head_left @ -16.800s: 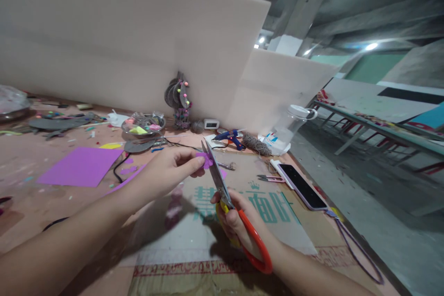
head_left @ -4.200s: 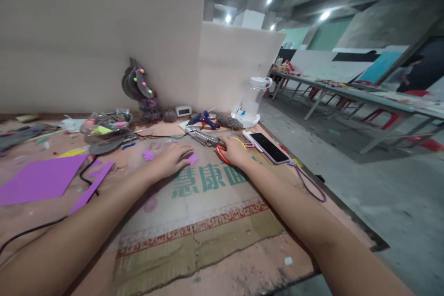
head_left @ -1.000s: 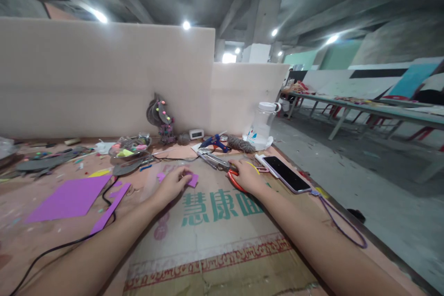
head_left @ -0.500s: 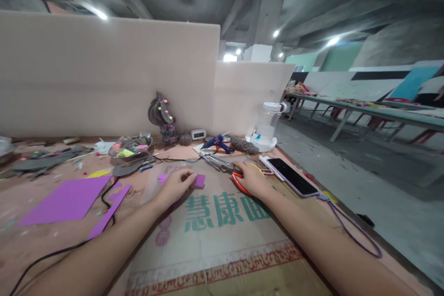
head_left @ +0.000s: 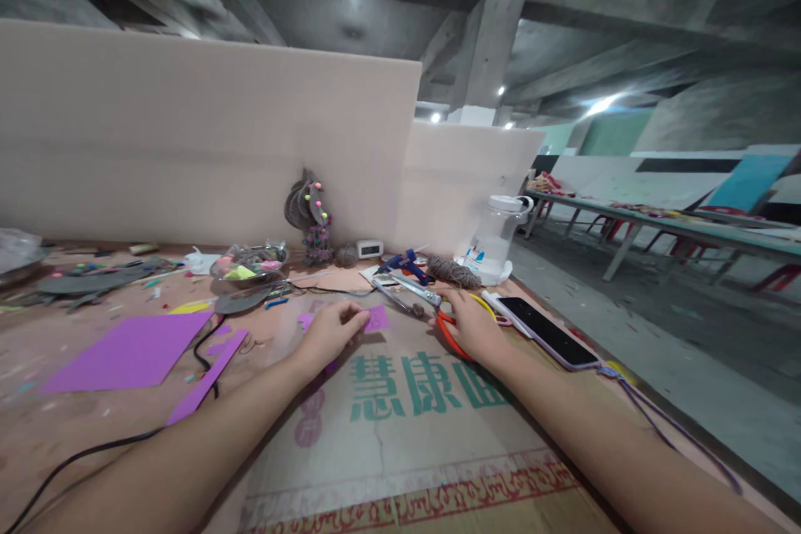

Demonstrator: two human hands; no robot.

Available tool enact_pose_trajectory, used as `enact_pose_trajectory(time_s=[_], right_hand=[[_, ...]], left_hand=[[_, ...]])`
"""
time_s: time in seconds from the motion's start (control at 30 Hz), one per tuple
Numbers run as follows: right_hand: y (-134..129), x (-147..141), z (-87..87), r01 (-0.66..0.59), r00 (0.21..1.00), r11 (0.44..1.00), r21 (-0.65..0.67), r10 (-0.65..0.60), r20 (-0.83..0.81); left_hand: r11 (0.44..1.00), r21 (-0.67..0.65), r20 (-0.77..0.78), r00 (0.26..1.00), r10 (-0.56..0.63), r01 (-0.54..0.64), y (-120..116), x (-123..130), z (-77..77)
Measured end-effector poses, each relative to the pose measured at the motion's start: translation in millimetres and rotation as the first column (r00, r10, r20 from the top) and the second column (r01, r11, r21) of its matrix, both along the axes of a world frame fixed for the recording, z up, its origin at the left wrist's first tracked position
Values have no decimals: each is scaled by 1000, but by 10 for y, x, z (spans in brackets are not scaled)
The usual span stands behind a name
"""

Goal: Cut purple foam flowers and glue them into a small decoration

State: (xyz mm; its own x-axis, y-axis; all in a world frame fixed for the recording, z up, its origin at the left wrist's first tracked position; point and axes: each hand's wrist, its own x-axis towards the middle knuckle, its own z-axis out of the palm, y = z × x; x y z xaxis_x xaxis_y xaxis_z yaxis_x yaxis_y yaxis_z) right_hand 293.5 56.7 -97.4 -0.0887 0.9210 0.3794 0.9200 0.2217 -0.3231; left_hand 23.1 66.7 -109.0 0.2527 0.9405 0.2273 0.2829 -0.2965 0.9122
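My left hand (head_left: 333,335) has thumb and fingers pinched on a small piece of purple paper (head_left: 378,318), just above the cardboard sheet (head_left: 400,442). Faint marks show on that piece. More purple scraps (head_left: 304,322) lie partly behind the hand. My right hand (head_left: 476,329) is closed round the red handle of a pair of scissors (head_left: 418,290). Their silver blades point up and left, spread apart, to the right of the purple piece. A large purple sheet (head_left: 125,355) and a purple strip (head_left: 209,375) rest on the table at left.
Behind the hands stand a blue glue gun (head_left: 410,265), grey yarn (head_left: 454,271), a small white digital clock (head_left: 370,249) and a plastic water jug (head_left: 491,238). A phone (head_left: 551,332) lies at right. A bowl of scraps (head_left: 247,265) and a black cord (head_left: 81,459) are at left.
The view has shifted, so most things sit further right. The scissors' blades look wider apart. My left hand keeps its pinch on the purple piece, which is tilted differently.
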Motion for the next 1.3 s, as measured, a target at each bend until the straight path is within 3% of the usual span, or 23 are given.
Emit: enact_pose_trajectory(time_s=[0.13, 0.23, 0.3, 0.37, 0.43, 0.67, 0.87, 1.07, 1.3], right_hand=[[-48, -148, 193, -3, 988, 1000, 9, 5, -157], [-130, -345, 364, -132, 948, 991, -17, 121, -295], [-214, -483, 481, -357, 747, 934, -29, 267, -609], [-313, -600, 587, -480, 557, 877, 15, 317, -768], [-410, -685, 663, -513, 483, 858, 34, 321, -814], [-564, -771, 685, -479, 482, 878, -11, 252, -839], [-578, -705, 665, -481, 515, 877, 18, 299, -804], [-603, -665, 497, -593, 516, 803, 59, 435, -738], [-711, -736, 441, -651, 514, 759, -12, 429, -743]], left_hand=[[1000, -1, 107, 994, 16, -16, 17, -26, 194], [999, 27, 186, 982, -37, 33, 5, -51, 426], [998, 42, 222, 973, -64, 56, -45, -58, 564], [995, 48, 230, 969, -92, 83, -128, -49, 664], [991, 49, 202, 970, -135, 128, -224, -23, 723], [982, -58, 125, 977, -170, 178, -412, 62, 754], [977, 69, -68, 978, -196, 201, -379, -31, 791], [987, 156, 189, 979, -74, 45, -397, -140, 978], [990, 133, 375, 927, -9, -44, -448, -84, 1039]])
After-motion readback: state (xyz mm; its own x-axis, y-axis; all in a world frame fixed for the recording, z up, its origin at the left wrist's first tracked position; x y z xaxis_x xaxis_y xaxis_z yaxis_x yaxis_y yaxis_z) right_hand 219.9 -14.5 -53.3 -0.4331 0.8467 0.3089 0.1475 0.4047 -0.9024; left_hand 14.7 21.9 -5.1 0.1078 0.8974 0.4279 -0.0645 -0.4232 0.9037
